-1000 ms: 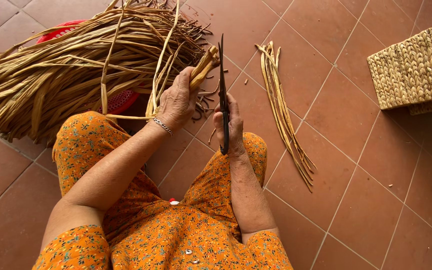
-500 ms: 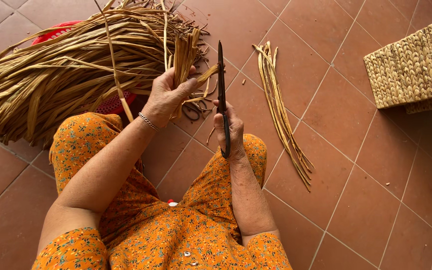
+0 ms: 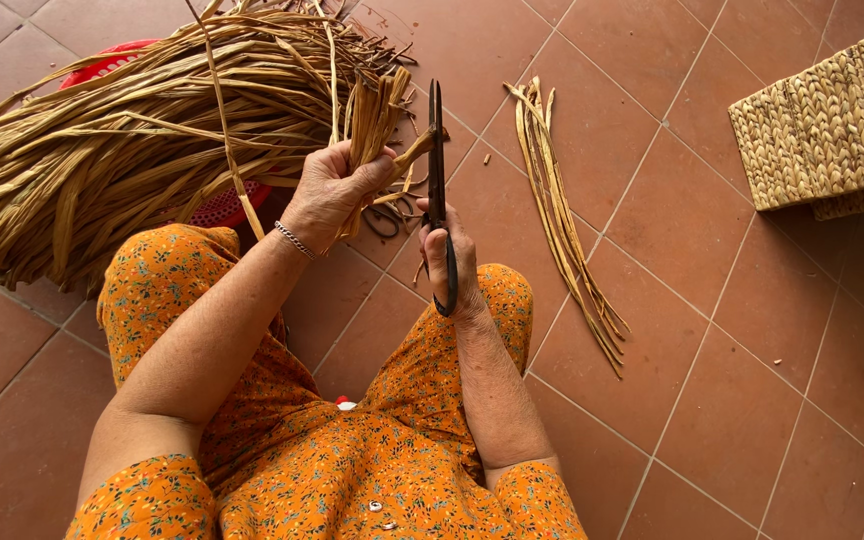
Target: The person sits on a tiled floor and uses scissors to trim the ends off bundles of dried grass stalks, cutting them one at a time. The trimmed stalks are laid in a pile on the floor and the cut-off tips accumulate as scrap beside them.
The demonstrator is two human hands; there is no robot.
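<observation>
A bunch of dry reed strips [image 3: 372, 110] is gripped by the left hand [image 3: 330, 190], just left of the dark scissors [image 3: 438, 170] held upright by the right hand [image 3: 449, 255]; a cut strip pile [image 3: 557, 215] is laid right of the scissors on the floor

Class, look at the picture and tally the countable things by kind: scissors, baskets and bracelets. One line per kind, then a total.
Scissors: 1, in the right hand
Woven baskets: 1
Red baskets: 1
Bracelets: 1, on the left hand wrist
Total: 4
</observation>
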